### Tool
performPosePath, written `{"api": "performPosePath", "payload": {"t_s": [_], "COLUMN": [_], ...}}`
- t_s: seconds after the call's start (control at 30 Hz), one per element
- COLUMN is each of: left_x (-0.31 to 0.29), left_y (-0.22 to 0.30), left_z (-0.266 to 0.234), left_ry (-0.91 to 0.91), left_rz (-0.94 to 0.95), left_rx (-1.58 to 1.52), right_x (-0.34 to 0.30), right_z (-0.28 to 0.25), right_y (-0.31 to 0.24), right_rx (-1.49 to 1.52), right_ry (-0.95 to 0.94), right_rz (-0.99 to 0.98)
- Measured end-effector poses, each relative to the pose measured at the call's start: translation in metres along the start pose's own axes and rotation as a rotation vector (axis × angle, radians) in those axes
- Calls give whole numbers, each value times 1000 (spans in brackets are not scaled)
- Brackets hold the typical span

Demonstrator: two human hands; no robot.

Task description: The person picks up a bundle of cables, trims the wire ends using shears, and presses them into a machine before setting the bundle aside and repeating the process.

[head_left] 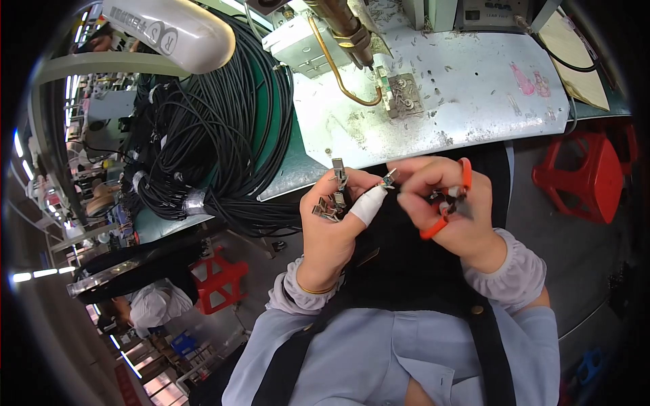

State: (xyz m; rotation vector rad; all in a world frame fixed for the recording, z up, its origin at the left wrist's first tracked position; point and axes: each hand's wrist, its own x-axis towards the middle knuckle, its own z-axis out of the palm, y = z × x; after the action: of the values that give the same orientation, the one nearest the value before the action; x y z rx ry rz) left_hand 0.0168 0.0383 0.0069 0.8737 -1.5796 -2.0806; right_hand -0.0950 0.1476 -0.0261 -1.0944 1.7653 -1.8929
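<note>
Small silver metal connector with a green board [388, 178] was pinched at the tip of the left grip [325, 233], whose thumb and forefinger had come together on it; a white wrap [369, 205] covered that thumb. Several silver rectangular metal plugs [338, 196] lay gathered in the same grip, between the palm and the curled fingers, below and to the left of the pinched piece. Just to the right of it, the right grip [474, 220] was curled around a hand tool with orange-red handles [466, 174], one handle showing above the fingers and the other below; blur hid the tool's working end. Fingertips of the right grip reached close to the pinched connector, though whether they touched it I cannot tell. Both grips hung in front of a black apron [399, 264], just short of the near edge of a pale metal-topped bench [467, 125]. Beyond them, on that bench, stood a machine with a dark bronze cylindrical head [345, 30], a bent copper-coloured tube [332, 64] and a small metal fixture block [389, 101]. Left of the left grip lay a thick heap of coiled black cables [203, 101], and a red plastic stool [586, 176] stood well to the right of the right grip.
</note>
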Motion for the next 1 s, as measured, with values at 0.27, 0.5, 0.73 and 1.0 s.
{"api": "performPosePath", "payload": {"t_s": [0.27,0.5,0.73,1.0], "left_x": [-2,1,46,101], "left_y": [-5,-3,5,8], "left_z": [4,8,-10,-3], "left_ry": [64,89,-118,-153], "left_rz": [169,226,-182,-200], "left_rx": [141,228,48,-150], "right_x": [-4,-8,-7,55], "right_z": [-3,0,-8,-10], "right_y": [-6,2,8,31], "right_rx": [-475,-481,103,-63], "right_ry": [-319,-288,-266,113], "right_rz": [289,247,681,275]}}
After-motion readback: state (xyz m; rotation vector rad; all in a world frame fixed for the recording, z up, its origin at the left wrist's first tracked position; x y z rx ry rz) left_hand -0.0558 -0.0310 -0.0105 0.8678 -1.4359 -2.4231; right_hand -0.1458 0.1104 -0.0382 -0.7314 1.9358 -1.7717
